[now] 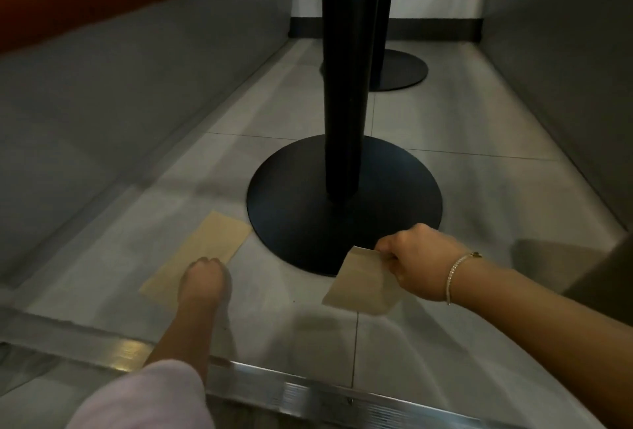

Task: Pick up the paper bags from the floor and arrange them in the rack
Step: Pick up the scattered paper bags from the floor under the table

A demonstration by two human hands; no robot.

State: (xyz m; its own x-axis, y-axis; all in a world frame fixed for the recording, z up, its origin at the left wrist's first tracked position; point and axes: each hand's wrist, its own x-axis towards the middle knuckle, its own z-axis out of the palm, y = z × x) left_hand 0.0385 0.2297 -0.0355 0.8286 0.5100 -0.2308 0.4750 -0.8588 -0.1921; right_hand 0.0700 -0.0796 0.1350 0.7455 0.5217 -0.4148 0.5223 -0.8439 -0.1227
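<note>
— Two brown paper bags are seen here; where is each one found?

— One flat paper bag (202,254) is laid on the grey tiled floor (462,127), just left of the round black table base (342,209), one corner almost at the base's rim. The second paper bag (364,283) is lifted off the floor and held in front of the base's near edge.

— How is the right hand posed?

— The right hand (416,262) is reached in from the right with the wrist bent and the knuckles turned upward. The second bag's upper edge is pinched between curled fingers and thumb, so the bag is hung downward and slightly tilted. A thin bracelet (457,271) is worn on that wrist.

— And the left hand?

— The left hand (205,279) is stretched forward and down from a pale sleeve (150,398), with the forearm nearly straight. It is placed over the near end of the flat bag, fingers bent downward onto the paper. Whether the paper is already gripped cannot be told, since the fingertips are hidden beneath the blurred hand.

— What else is shown?

— A black pedestal column (346,69) is raised from the base, and a metal floor strip (308,391) is run across the foreground.
</note>
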